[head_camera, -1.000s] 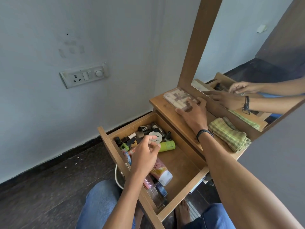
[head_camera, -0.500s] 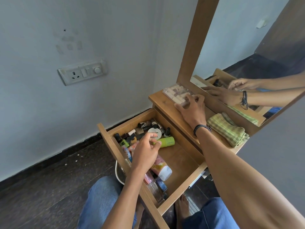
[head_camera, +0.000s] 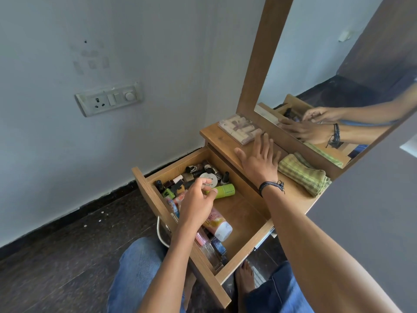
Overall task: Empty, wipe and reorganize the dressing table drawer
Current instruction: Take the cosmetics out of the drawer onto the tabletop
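Drawer: the drawer stood pulled out below the bench, far from emptied; bottles crowded its far-left corner, and bare wood showed on the right.
Left hand: your left hand hovered over that cluster, fingers curled in a loose pinch near the white round jar and the green tube; I could not tell whether they had closed on anything.
Right hand: your right hand lay flat and spread on the bench, grasping nothing, just near the clear lipstick case and left of the folded cloth.
Technique: I judged you should lift one item cleanly, straight up, so upright nail polishes did not topple.
Placement: group items on the bench, keeping the cloth uncovered for wiping.
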A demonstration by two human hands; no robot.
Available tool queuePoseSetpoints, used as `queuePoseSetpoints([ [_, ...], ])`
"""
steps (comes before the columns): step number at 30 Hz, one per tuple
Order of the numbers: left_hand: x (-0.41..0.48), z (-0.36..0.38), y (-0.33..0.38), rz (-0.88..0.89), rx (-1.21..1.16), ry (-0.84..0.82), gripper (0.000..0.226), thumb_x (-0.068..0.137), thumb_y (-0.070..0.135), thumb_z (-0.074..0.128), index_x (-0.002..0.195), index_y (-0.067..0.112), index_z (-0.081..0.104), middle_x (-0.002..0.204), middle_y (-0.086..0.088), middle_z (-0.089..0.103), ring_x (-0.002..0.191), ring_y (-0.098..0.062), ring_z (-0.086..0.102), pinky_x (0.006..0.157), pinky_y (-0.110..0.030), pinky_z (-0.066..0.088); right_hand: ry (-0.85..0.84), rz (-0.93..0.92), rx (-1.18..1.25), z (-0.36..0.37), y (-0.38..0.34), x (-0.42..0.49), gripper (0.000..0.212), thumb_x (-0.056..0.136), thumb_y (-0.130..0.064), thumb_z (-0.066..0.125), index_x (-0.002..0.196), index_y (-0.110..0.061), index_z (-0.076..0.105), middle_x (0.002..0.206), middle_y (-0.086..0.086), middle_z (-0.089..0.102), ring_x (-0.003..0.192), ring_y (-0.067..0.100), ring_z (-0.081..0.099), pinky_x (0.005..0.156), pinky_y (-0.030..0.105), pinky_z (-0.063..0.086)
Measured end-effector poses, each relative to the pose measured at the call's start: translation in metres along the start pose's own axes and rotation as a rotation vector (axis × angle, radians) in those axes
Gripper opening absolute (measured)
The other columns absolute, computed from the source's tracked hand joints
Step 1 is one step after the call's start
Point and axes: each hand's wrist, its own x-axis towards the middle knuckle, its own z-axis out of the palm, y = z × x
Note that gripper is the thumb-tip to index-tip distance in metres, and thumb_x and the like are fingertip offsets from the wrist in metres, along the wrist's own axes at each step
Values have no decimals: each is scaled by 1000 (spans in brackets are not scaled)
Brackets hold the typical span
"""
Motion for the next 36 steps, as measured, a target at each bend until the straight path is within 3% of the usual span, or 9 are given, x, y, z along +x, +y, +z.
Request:
queuePoseSetpoints([
  [4,-1,0,1,1,16,-10,27,99,31,60,125,28,55,117,11,63,90,2,55,61,-19,40,-53,-61,-57,2,2,-26,77,102,-68,10,162,-26,-12,169,-1,-16,155,19,-17,125,50,-12],
  [10,-2,0,3,2,43,3,28,99,31,59,127,29,54,117,10,63,88,4,54,59,-19,38,12,-324,-179,8,6,-82,61,110,-45,24,164,-20,10,171,0,7,158,21,3,127,43,4],
  [13,-2,0,4,0,49,7,29,99,30,59,128,28,54,118,8,63,88,2,54,58,-18,38,21,-390,-169,8,13,-100,55,111,-34,31,163,-20,18,170,-3,9,157,20,4,126,39,1],
  [15,-3,0,5,-1,54,12,27,100,29,58,127,28,54,120,8,63,89,-2,56,57,-17,38,45,-416,-93,6,16,-111,50,110,-27,39,159,-18,32,167,-2,23,157,19,13,125,36,2],
  [17,-5,-1,5,4,58,27,25,100,24,57,125,27,55,124,7,64,95,-5,58,56,-13,36,84,-402,37,7,18,-127,42,108,-23,45,149,-16,50,156,0,47,150,17,32,126,34,16],
  [20,-6,-4,5,-14,62,52,25,101,14,51,123,25,57,128,6,63,97,-6,57,53,-11,35,119,-329,175,20,27,-160,31,104,-23,53,132,-18,66,135,-6,62,128,12,53,105,33,49],
  [24,-4,-5,3,-38,82,89,32,101,6,44,126,20,59,131,4,63,99,-7,56,59,-13,35,150,-264,238,45,37,-189,18,97,-18,66,113,-18,76,114,-9,67,99,12,55,84,32,52],
  [28,-4,-4,2,-72,83,92,37,98,0,44,126,19,59,129,0,62,109,-13,58,77,-18,43,90,-233,156,50,31,-190,27,98,-41,62,117,-26,73,111,-11,65,98,12,53,87,35,47],
  [36,-1,1,-1,-87,132,45,39,99,11,56,136,20,55,138,-2,55,119,-19,55,88,-29,46,-80,-227,-88,46,15,-183,61,88,-76,49,133,-36,59,120,-13,64,106,15,57,92,38,36],
])
